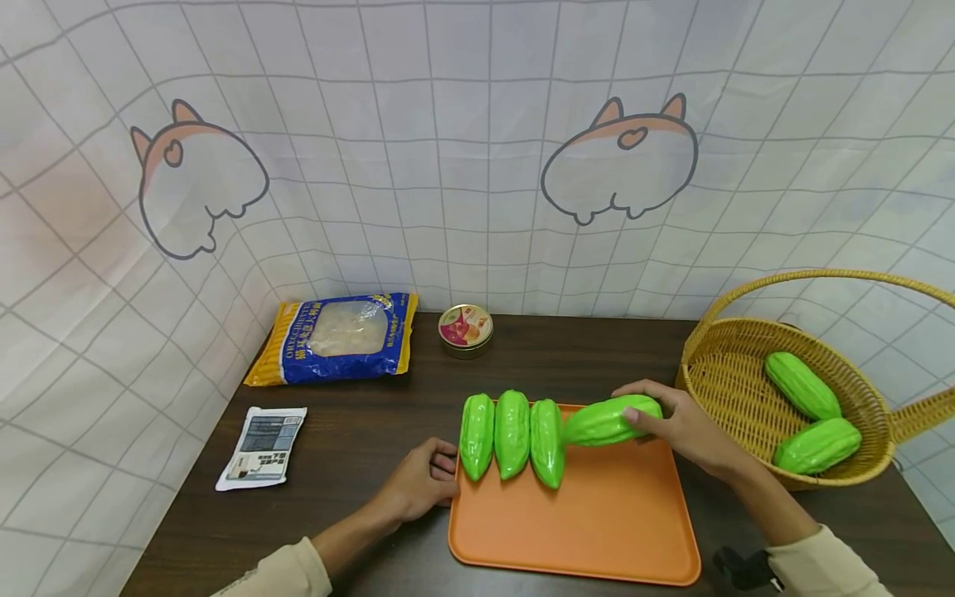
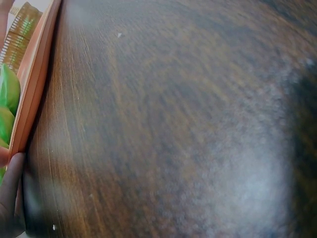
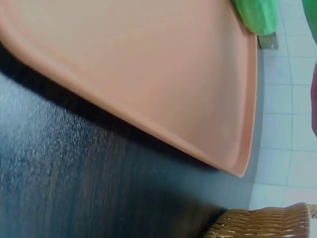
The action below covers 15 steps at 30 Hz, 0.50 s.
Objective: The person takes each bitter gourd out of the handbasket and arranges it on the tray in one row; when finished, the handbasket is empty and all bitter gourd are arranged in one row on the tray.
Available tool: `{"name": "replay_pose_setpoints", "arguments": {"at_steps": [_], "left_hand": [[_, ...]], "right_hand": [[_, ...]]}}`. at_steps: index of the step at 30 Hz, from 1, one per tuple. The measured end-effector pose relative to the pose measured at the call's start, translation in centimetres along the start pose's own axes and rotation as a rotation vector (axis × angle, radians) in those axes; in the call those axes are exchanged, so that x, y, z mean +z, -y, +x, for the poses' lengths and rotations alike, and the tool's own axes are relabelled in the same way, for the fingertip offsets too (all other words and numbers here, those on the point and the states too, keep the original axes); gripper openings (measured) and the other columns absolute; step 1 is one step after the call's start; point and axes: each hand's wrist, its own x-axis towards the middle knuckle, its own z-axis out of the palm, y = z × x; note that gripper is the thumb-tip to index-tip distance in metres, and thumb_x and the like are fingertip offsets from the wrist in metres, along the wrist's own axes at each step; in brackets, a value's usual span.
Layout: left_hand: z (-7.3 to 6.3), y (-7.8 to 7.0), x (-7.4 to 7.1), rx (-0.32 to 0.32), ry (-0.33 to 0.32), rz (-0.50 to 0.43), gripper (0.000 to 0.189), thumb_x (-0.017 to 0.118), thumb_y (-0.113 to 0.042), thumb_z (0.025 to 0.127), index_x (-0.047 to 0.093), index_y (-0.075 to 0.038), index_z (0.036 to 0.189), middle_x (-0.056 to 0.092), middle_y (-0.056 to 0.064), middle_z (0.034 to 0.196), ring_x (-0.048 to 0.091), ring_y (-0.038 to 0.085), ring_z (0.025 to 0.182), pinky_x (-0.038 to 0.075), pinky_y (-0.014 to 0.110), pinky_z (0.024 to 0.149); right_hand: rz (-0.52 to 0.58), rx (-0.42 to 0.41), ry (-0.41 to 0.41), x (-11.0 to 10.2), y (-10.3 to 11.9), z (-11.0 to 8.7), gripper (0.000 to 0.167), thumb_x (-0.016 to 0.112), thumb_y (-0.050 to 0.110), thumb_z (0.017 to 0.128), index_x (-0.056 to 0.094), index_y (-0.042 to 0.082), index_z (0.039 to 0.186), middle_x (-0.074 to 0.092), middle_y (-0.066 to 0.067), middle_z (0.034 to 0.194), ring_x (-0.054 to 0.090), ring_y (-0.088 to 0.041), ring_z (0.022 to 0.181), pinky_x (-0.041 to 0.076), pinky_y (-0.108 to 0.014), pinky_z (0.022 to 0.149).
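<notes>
My right hand (image 1: 688, 424) grips a ridged green bitter melon (image 1: 604, 421) between thumb and fingers, holding it slanted over the back right part of the orange tray (image 1: 574, 526). Its tip is close beside a row of three similar bitter melons (image 1: 511, 435) along the tray's back left; whether they touch I cannot tell. At the tray's left edge, my left hand (image 1: 418, 483) pinches the rim, with thumb and finger on it in the left wrist view. Two more bitter melons (image 1: 816, 446) lie inside the wicker basket (image 1: 719, 390) on the right.
A blue and yellow pasta bag (image 1: 339, 340) lies at the back left, with a round tin (image 1: 466, 330) to its right. Nearer the left edge is a small white packet (image 1: 263, 448). The basket's tall handle (image 1: 821, 274) arches up beside my right arm. A grid-patterned cloth (image 1: 462, 166) backs the table.
</notes>
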Motion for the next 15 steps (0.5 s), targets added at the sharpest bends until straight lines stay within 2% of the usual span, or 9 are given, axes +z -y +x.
{"name": "replay_pose_setpoints", "arguments": {"at_steps": [4, 8, 11, 15], "left_hand": [[-0.01, -0.04, -0.02, 0.001, 0.004, -0.002, 0.057, 0.068, 0.004, 0.070, 0.053, 0.007, 0.125, 0.058, 0.016, 0.104, 0.062, 0.018, 0.084, 0.063, 0.032, 0.065], [-0.01, -0.05, -0.02, 0.001, 0.006, -0.001, 0.057, 0.068, 0.004, 0.071, 0.053, 0.007, 0.125, 0.058, 0.016, 0.104, 0.061, 0.018, 0.084, 0.063, 0.032, 0.065], [-0.01, -0.04, -0.04, 0.000, 0.006, 0.002, 0.057, 0.068, 0.004, 0.071, 0.053, 0.007, 0.125, 0.058, 0.016, 0.104, 0.061, 0.017, 0.084, 0.063, 0.032, 0.065], [-0.02, -0.06, -0.06, -0.003, 0.004, 0.003, 0.057, 0.068, 0.004, 0.070, 0.053, 0.007, 0.125, 0.059, 0.015, 0.104, 0.062, 0.017, 0.084, 0.063, 0.033, 0.065]], "right_hand": [[0.019, 0.015, -0.014, 0.13, -0.17, 0.24, 0.040, 0.053, 0.022, 0.104, 0.051, 0.007, 0.141, 0.064, -0.017, 0.109, 0.071, -0.027, 0.089, 0.062, -0.048, 0.078], [0.057, 0.048, 0.013, 0.21, -0.35, 0.40, 0.046, 0.057, 0.021, 0.102, 0.043, 0.005, 0.143, 0.065, -0.017, 0.107, 0.071, -0.025, 0.089, 0.061, -0.049, 0.082], [0.075, 0.058, 0.030, 0.29, -0.52, 0.52, 0.047, 0.063, 0.018, 0.098, 0.040, 0.001, 0.136, 0.065, -0.017, 0.104, 0.070, -0.025, 0.089, 0.061, -0.043, 0.083], [0.064, 0.041, 0.026, 0.34, -0.73, 0.63, 0.043, 0.068, 0.015, 0.094, 0.045, 0.001, 0.127, 0.065, -0.017, 0.103, 0.069, -0.024, 0.089, 0.060, -0.033, 0.080]]}}
